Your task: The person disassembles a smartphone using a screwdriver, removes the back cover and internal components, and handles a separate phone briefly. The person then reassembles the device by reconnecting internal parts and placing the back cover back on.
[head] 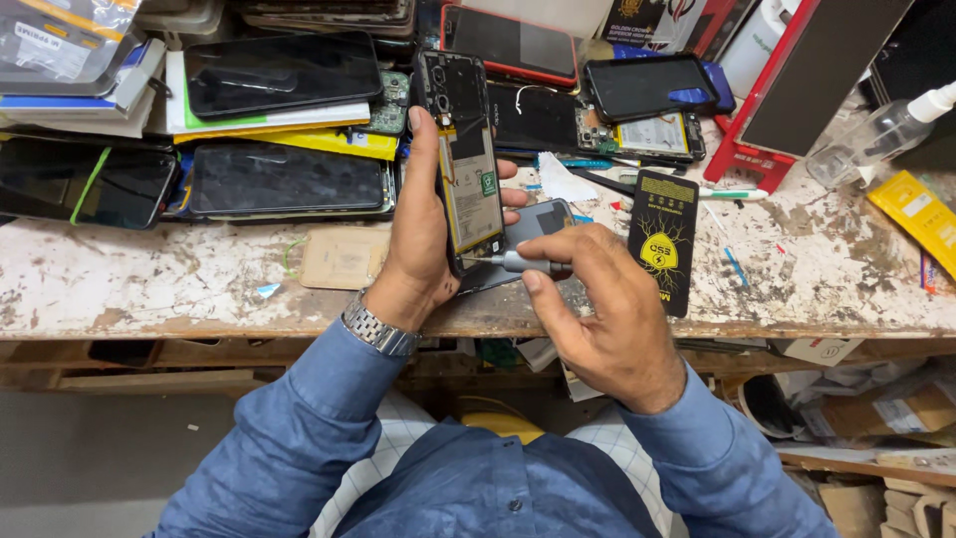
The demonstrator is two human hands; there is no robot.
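Note:
My left hand [418, 234] grips an opened phone [464, 149] upright, its back cover off so the battery and inner board show. My right hand [602, 314] holds a small silver screwdriver [520, 262] with its tip against the phone's lower end. Both hands hover over the front edge of a worn, paint-stained workbench [179, 284]. A grey phone back cover [538, 221] lies on the bench just behind the tool. A metal watch [378, 329] sits on my left wrist.
Several phones and screens [284, 179] lie stacked at the back left. Another opened phone [652, 134] rests at the back centre. A black and yellow flat pack [663, 239] lies right of my hands. A spray bottle [881, 134] stands far right. Boxes [896, 408] sit under the bench.

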